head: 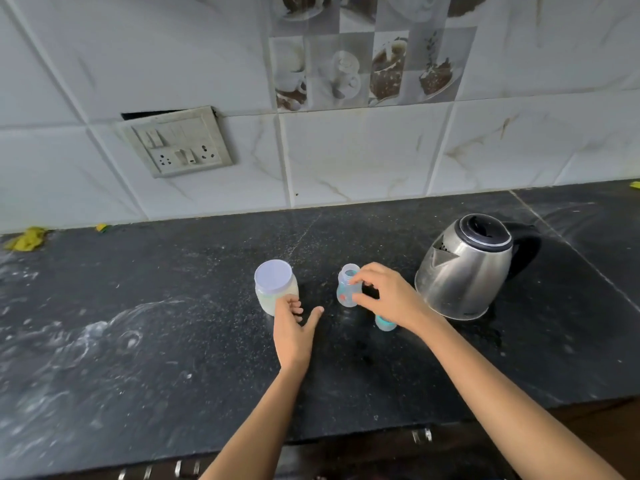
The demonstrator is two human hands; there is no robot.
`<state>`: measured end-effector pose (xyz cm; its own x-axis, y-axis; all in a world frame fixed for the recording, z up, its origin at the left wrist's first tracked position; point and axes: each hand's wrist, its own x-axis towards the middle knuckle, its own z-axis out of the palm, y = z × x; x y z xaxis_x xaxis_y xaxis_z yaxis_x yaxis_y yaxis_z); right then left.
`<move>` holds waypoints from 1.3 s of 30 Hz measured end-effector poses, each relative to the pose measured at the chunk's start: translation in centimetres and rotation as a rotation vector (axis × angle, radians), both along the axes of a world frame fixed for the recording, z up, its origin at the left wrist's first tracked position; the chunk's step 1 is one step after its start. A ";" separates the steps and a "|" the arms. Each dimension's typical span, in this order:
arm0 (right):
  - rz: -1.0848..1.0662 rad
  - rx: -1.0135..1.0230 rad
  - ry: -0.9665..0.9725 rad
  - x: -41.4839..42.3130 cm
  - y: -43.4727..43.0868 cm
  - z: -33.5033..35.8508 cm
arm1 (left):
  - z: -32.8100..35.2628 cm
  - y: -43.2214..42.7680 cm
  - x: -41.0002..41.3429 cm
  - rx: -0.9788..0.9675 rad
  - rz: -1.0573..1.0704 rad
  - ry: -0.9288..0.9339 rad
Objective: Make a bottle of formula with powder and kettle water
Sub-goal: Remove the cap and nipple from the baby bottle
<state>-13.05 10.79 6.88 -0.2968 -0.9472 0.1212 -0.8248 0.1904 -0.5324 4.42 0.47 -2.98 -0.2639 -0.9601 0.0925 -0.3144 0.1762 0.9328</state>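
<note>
A small clear baby bottle (347, 289) with coloured prints stands open-topped in the middle of the black counter (173, 306). My right hand (384, 296) grips it from the right, fingers at its neck and base. Under my right wrist sits the bottle's teal cap (385, 323), partly hidden. To the left stands a clear jar of pale powder (276, 287) with a white lid. My left hand (294, 327) is open, its fingertips touching the jar's lower front. The steel kettle (465, 268) with a black lid and handle stands to the right.
A tiled wall with a switch and socket plate (180, 142) rises behind the counter. A yellow cloth (27, 239) and a small yellow piece (101, 227) lie at the back left. White smears mark the counter's left side. Drawer handles (420, 435) show below the front edge.
</note>
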 end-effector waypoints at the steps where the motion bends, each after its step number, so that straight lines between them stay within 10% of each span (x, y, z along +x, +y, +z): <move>1: 0.021 -0.036 -0.029 0.8 -1.2 0.6 | 0.2 -0.1 0.4 -0.028 0.040 0.007; 9: 0.024 0.147 -0.055 6.9 -11.6 1.0 | 0.9 -4.7 2.5 -0.013 0.130 0.044; 20: -0.119 0.241 0.274 10.4 -17.3 -1.7 | 1.8 -10.1 3.2 0.133 -0.273 -0.063; 39: 0.562 0.235 0.249 6.6 -16.5 -0.2 | 0.6 -13.0 3.6 0.178 -0.420 -0.191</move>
